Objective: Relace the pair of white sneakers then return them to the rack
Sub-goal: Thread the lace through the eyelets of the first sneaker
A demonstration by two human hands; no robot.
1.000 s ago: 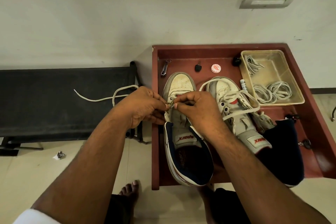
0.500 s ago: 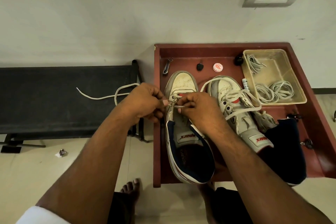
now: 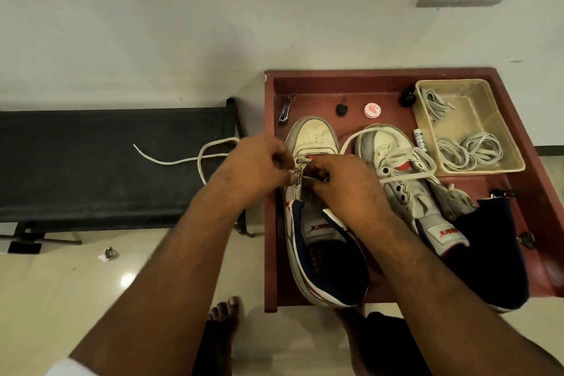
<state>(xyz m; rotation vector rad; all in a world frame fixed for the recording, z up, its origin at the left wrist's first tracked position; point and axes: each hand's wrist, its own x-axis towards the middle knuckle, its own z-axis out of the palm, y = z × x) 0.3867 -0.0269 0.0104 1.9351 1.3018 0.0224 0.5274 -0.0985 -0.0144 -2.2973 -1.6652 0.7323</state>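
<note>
On the red-brown wooden counter (image 3: 393,78), two white high-top sneakers lie toes toward the wall. Left sneaker (image 3: 314,137) sits near the counter's left edge; right sneaker (image 3: 393,143) lies just beside it, a loose lace across its upper. Both forearms reach forward and converge over the left sneaker's eyelets. Left hand (image 3: 253,168), fingers curled, pinches the off-white lace (image 3: 171,161), whose free end trails onto the black bench (image 3: 91,162). Right hand (image 3: 345,183), fingers curled, pinches the lace at the eyelets. A clear plastic tray (image 3: 515,159) holds coiled laces.
</note>
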